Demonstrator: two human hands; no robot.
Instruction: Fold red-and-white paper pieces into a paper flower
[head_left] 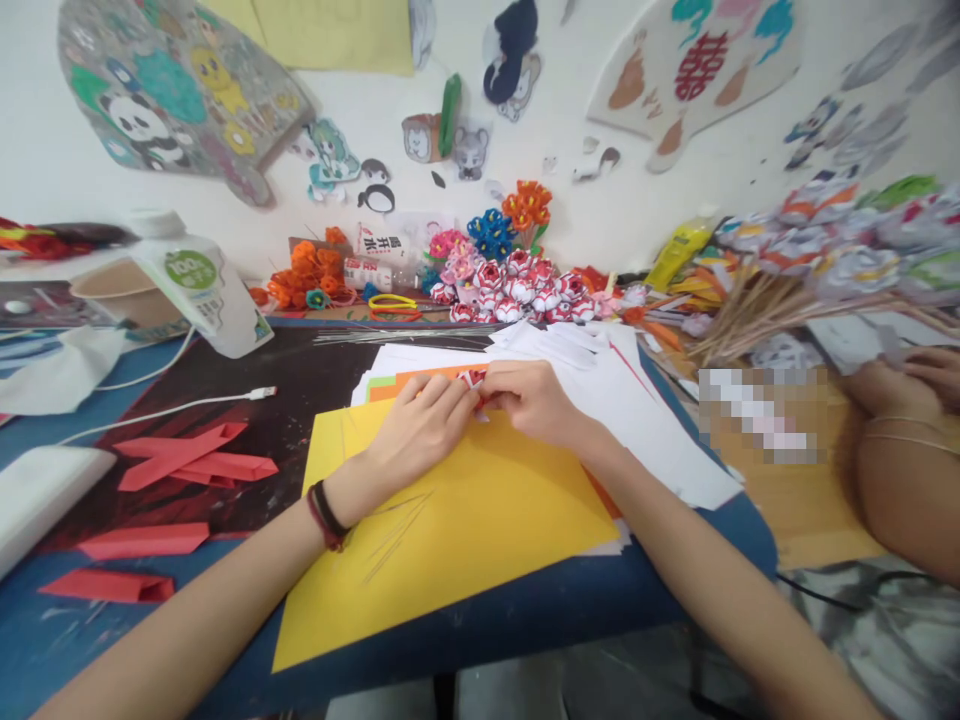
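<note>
Plenty on my desk (45,640) looks finished, some not.
Yellow sheet (480,520) at the near edge; red-and-white flowers (521,288), seemingly done, beyond the far edge; folded red strips (142,542) leftward, unassembled; my left hand (424,420) and right hand (536,400) pinch one small, unfinished-looking piece (472,378).

Folded strips (199,460) lie on the worktop (480,640), left in the frame; centre, stacked sheets (465,530); behind them, flowers (517,280); upper left, a bottle (202,285).
</note>
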